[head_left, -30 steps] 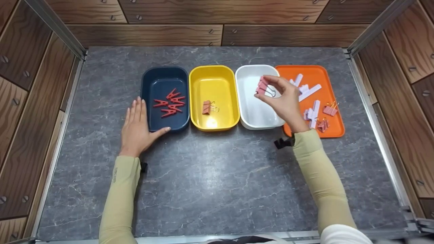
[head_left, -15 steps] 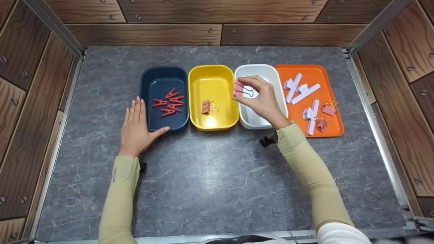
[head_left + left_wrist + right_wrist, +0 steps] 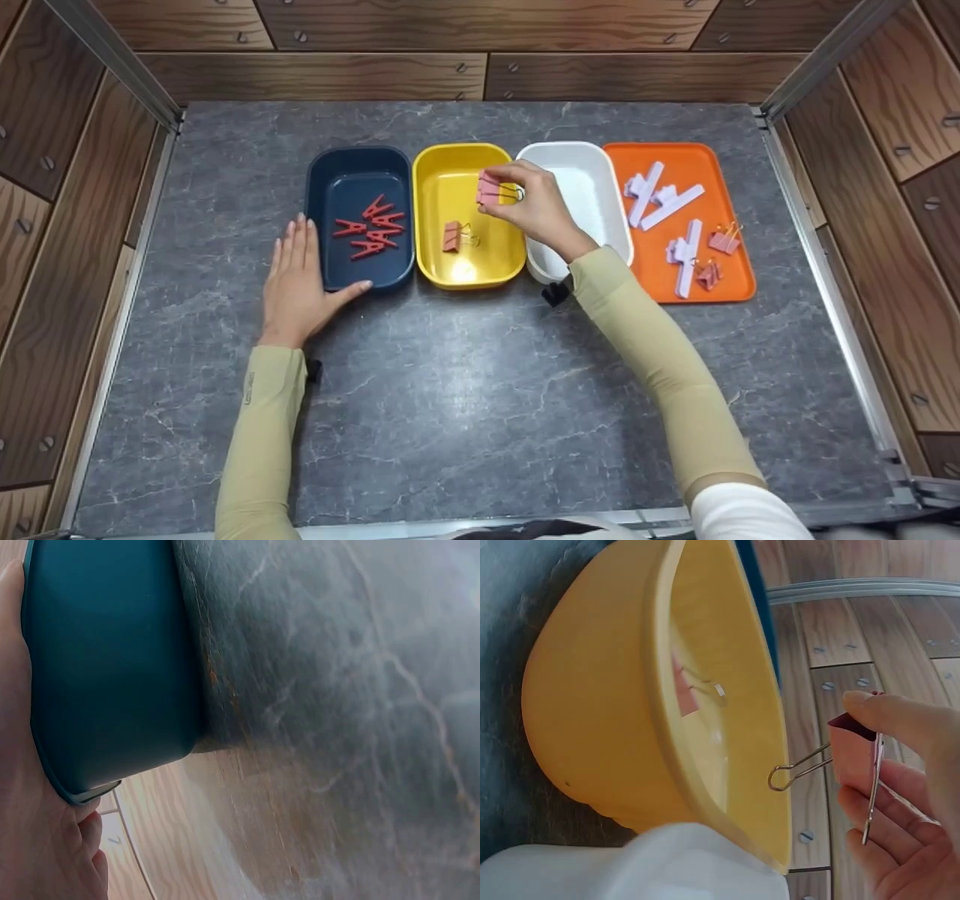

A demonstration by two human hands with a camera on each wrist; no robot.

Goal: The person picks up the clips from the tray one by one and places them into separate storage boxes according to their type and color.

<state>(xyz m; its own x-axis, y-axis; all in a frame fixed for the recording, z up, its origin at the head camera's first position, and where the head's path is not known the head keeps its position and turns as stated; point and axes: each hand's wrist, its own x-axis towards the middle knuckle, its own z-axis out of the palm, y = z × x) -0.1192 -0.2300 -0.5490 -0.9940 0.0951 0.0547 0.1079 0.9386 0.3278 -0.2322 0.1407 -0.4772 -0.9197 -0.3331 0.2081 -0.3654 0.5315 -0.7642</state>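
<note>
A pink binder clip (image 3: 489, 188) with wire handles is pinched between the thumb and fingers of my right hand (image 3: 536, 202), held over the right part of the yellow bin (image 3: 427, 270). Inside that bin lies another pink binder clip (image 3: 451, 236), also visible in the right wrist view. My left hand (image 3: 295, 281) rests with straight fingers along the left side of the dark blue bin (image 3: 319, 169), its thumb spread along the front rim. In the left wrist view the hand touches the wall of the blue bin (image 3: 112, 667). Several red clothespin-like clips (image 3: 379, 221) lie in the blue bin.
A white bin (image 3: 589, 195) stands between the yellow bin and an orange tray (image 3: 660, 154). On the tray lie lilac bar clips (image 3: 684, 259) and two more pink binder clips (image 3: 724, 238). Wood-patterned panels (image 3: 315, 75) wall in the grey table (image 3: 450, 420).
My right hand has carried the pink binder clip leftward from over the white bin to over the yellow bin. My left hand stays at the blue bin.
</note>
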